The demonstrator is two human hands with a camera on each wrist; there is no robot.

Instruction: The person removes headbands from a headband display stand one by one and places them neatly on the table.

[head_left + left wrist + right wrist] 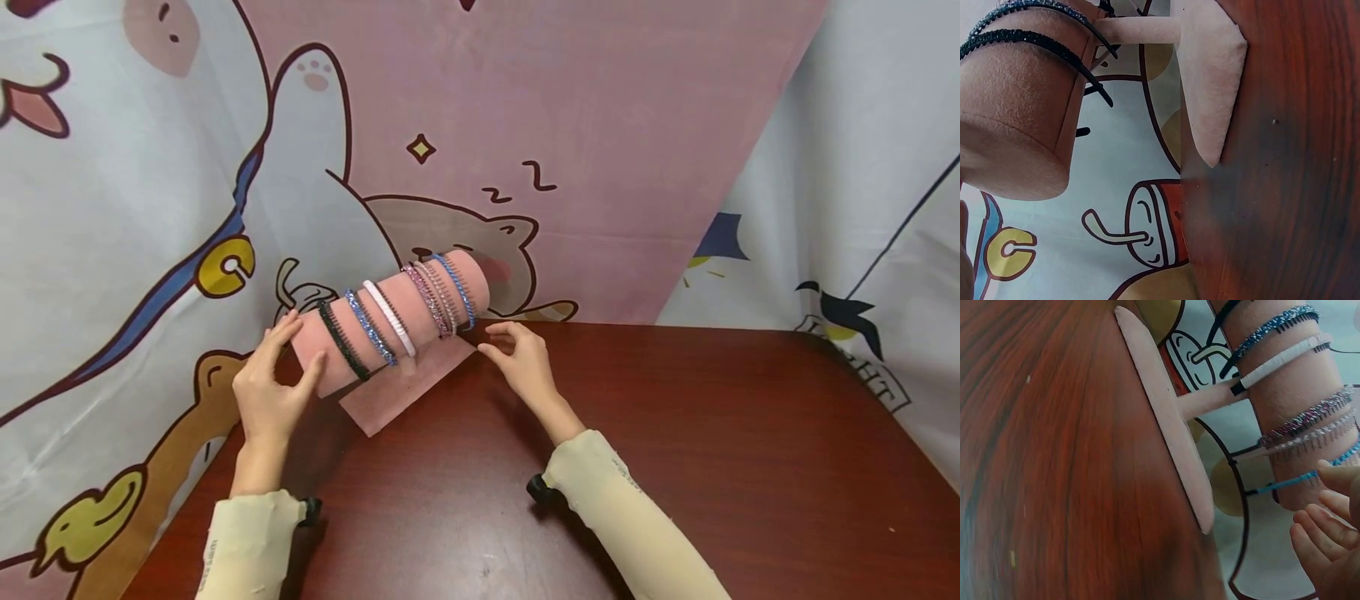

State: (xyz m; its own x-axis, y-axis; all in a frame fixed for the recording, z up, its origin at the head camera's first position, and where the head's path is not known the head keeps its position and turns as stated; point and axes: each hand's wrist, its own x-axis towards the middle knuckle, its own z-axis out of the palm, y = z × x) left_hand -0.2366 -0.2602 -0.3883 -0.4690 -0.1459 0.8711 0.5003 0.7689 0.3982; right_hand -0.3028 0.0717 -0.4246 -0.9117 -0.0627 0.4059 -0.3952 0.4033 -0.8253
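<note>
A pink padded roll (405, 292) on a stem and flat pink base (397, 392) carries several headbands: a black one (342, 342), a glittery blue one (370, 329), a white one (390, 318), two pinkish glittery ones and a bright blue one (456, 292) at the right end. My left hand (272, 392) holds the roll's left end between thumb and fingers. Just off the right end, my right hand (525, 362) has its fingers bent loosely with nothing between them. In the right wrist view that hand (1332, 531) is beside the blue headband (1297, 481).
The stand is on a dark red wooden table (675, 433), near its back edge. Behind it hangs a pink and white cloth (600, 150) with cartoon animals, which also runs along the left and right sides. Black wrist straps show at both sleeves.
</note>
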